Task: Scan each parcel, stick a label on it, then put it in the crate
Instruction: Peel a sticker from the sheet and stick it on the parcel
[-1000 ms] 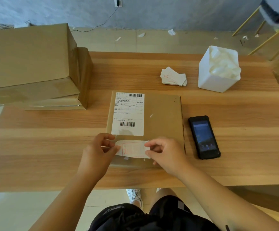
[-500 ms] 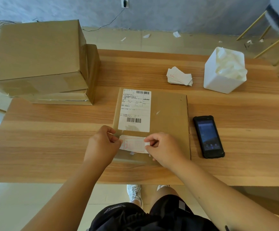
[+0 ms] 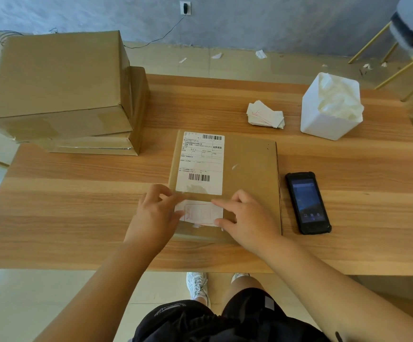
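A flat brown parcel (image 3: 250, 164) lies in the middle of the wooden table (image 3: 77, 218), with a white shipping label (image 3: 200, 164) on its left half. Below that lies a small white label with red print (image 3: 200, 213), flat against the parcel's near edge. My left hand (image 3: 153, 218) pinches this small label's left end. My right hand (image 3: 247, 223) rests on its right end, index finger and thumb spread flat. A black handheld scanner (image 3: 307, 202) lies screen-up just right of the parcel. No crate is in view.
Two larger cardboard boxes (image 3: 57, 77) are stacked at the table's far left. A loose pile of small labels (image 3: 266, 116) sits behind the parcel, and a white bin of crumpled backing paper (image 3: 331, 107) stands at the far right. Gold chair legs (image 3: 397, 67) are beyond.
The small label has come down from a lifted hold onto the parcel under the shipping label. My right fingers have gone from pinching it to lying spread on it.
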`<state>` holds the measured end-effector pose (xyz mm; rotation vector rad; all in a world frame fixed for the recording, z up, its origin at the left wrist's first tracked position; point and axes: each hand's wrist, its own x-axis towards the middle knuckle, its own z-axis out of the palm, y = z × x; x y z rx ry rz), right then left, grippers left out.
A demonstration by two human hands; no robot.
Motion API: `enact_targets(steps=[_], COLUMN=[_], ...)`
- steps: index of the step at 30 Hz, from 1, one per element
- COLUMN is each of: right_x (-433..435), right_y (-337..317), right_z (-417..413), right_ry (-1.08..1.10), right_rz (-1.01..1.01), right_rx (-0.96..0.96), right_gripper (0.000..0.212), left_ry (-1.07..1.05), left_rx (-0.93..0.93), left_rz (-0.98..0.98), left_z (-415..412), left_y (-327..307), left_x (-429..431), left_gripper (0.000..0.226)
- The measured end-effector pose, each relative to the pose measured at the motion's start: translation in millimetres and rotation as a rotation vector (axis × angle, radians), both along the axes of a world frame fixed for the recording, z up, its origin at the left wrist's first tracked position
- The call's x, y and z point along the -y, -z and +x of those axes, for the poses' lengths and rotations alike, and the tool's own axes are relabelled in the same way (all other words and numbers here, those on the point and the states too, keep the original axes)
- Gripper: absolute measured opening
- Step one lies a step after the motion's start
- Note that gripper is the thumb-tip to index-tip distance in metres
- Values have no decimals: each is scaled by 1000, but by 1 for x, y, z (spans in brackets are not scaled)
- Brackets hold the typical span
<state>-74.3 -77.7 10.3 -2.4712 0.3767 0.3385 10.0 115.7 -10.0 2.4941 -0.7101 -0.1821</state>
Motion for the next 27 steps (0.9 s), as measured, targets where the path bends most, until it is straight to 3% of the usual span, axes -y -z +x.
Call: enact_targets(steps=[7,12,15,17,21,25,27], right_x=[13,40,60,70,80,88,94], right_y=[5,-6,-10,-11,-7,4,7], right_z=[-7,-13,-10,-6,6,10,10], right_ry=[72,185,391,493,532,548,575], right_rz=[87,-65,-134,-161,1,197,262], right_rx=[23,76,163,119,-149,-186,-144], right_gripper=[40,22,34,50,71,49,48], left_ry=[27,-126,-292,-368,-376,-412,-438], left_rx=[48,-99,-238,-358,-569,-586,-563], left_rz=[-88,-138,-141,-116,-99,-150,-201], left_z=[-2,5,16,25,30,25,21], left_y=[7,-1,-8,-6,-2,-10,-19], left_x=[-15,-10,4,13,28,34,35], left_gripper=[21,20,33,43,41,35,36])
